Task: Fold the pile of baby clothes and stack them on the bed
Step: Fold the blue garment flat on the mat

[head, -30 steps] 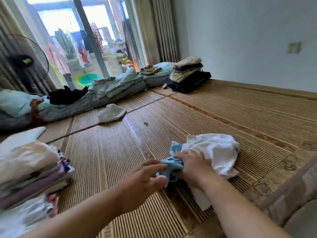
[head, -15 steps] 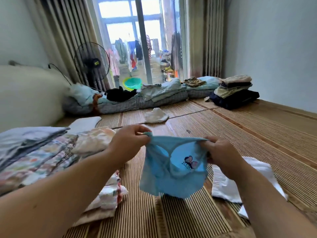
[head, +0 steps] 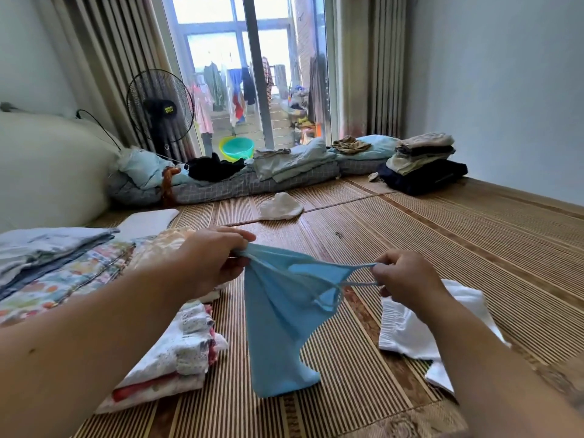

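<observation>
A folded stack [head: 177,352] is set on the bed [head: 474,248] at its near left edge. Just right of it, a held garment [head: 284,317] is stretched between the left hand [head: 211,260] and right hand [head: 407,276]. A loose garment [head: 407,333] is laid on the bed to the right. A small cloth [head: 279,207] is placed farther back, mid-bed. Bedding [head: 221,188] is lined along the far edge, a clothes pile [head: 423,162] at its right end, a fan [head: 159,105] behind its left.

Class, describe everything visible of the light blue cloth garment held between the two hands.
The light blue cloth garment is thin, soft fabric with narrow straps. It hangs unfolded, stretched at the top between the left hand, which pinches one corner, and the right hand, which pinches its straps. Its lower end droops toward the striped bamboo mat.
</observation>
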`<state>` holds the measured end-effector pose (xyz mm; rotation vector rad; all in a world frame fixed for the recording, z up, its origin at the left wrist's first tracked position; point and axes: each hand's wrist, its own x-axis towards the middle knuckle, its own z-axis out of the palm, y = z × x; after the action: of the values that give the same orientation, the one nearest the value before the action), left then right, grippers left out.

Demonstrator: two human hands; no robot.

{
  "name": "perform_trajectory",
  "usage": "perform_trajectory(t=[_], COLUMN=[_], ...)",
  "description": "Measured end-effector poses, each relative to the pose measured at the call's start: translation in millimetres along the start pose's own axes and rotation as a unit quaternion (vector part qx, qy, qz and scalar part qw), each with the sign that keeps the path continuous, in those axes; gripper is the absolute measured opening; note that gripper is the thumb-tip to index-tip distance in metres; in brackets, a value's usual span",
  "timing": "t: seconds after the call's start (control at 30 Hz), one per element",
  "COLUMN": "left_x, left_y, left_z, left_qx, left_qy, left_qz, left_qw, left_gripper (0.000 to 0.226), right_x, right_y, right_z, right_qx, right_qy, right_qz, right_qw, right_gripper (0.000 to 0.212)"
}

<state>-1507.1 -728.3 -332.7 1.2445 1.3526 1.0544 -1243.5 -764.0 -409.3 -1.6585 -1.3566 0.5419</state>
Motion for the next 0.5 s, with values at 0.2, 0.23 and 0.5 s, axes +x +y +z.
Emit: perform_trajectory(t=[0.2,0.23,0.5], left_x=[-8.7,-13.3,0.7], left_y=[-13.3,-16.4,-89.8], left_z=[34.5,44.6,55.1], left_qx=[0.098,0.116,0.029], left_qy=[-0.159,-0.192,-0.253], left_qz=[-0.005,0.01,0.058], left_qw=[0.982,0.975,0.965], left_gripper=[0.008,0.011,0.064], right_x=[-12.2,-15.2,-19.8], right_y=[-16.1,-20.2,-29.4], right_z=[11.8,21.4,33.4], right_qx=[0.079,0.087,0.213], right_qy=[-0.306,-0.327,-0.237], right_qz=[-0.013,-0.027,-0.049], right_qw=[0.949,0.941,0.947], right_gripper=[0.061,0.057,0.017])
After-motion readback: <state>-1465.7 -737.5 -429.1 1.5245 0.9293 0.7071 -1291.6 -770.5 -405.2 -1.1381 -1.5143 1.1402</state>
